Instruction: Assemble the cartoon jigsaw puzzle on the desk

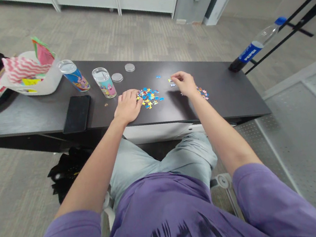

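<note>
A loose pile of small blue and yellow jigsaw pieces [148, 96] lies on the dark table. My left hand [128, 105] rests palm down at the pile's left edge, fingers extended on the tabletop. Farther right, my right hand [185, 83] pinches a small yellowish jigsaw piece [170, 80] between thumb and fingertips, low over the table. Just below it lies a pale jigsaw piece [173, 85], and a blue jigsaw piece [158, 77] sits to the left. A second pile of pinkish jigsaw pieces [203, 93] is partly hidden behind my right wrist.
Two clear cylinders with cartoon prints, one a tall can [73, 76] and one a nearer can [104, 83], stand left, beside two round lids [117, 77]. A black phone [77, 113], a white basket [54, 77] and a Pepsi bottle [251, 51] are also on the table [227, 96].
</note>
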`<state>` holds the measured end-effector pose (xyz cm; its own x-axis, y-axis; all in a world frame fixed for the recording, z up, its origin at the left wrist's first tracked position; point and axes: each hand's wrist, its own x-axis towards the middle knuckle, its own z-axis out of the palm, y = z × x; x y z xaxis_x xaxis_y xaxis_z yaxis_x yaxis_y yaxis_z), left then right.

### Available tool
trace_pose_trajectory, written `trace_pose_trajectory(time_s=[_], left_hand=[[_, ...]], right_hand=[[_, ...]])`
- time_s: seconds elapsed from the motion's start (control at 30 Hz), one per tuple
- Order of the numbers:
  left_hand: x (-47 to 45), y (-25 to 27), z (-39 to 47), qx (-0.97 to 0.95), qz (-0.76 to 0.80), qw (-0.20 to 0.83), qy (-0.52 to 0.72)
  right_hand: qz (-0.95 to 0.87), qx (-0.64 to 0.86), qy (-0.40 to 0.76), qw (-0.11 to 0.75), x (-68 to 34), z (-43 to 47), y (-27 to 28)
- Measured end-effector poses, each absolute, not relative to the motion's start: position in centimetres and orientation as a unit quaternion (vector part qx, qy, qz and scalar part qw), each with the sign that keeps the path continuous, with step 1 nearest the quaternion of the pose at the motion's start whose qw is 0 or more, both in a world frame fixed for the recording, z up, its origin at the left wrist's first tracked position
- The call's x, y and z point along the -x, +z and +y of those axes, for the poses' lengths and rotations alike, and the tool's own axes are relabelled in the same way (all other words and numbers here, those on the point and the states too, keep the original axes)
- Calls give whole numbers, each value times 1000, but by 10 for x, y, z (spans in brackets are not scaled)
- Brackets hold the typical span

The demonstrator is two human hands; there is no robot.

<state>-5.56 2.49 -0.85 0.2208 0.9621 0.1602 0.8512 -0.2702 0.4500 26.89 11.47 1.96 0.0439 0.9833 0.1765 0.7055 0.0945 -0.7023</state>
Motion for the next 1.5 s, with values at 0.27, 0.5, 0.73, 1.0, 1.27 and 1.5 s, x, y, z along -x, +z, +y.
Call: trace_pose_trajectory(time_s=[0.27, 0.5, 0.73, 1.0, 1.27, 1.5], left_hand=[[56, -8, 25, -773, 586, 127, 206], [56, -3, 23, -775, 588, 132, 191], [56, -4, 24, -774, 585, 135, 203], [57, -6, 24, -775, 586, 130, 198], [61, -8, 25, -778, 578, 133, 208], [60, -4, 24, -778, 583, 136, 192]], right_hand=[[-681, 507, 345, 399, -269, 97, 16], [-676, 490, 373, 405, -265, 87, 14], [-667, 549, 349, 363, -282, 78, 10], [-737, 640, 78, 203, -303, 27, 8], [-767, 616, 43, 172, -311, -17, -10], [-762, 629, 44, 149, -312, -17, -5]])
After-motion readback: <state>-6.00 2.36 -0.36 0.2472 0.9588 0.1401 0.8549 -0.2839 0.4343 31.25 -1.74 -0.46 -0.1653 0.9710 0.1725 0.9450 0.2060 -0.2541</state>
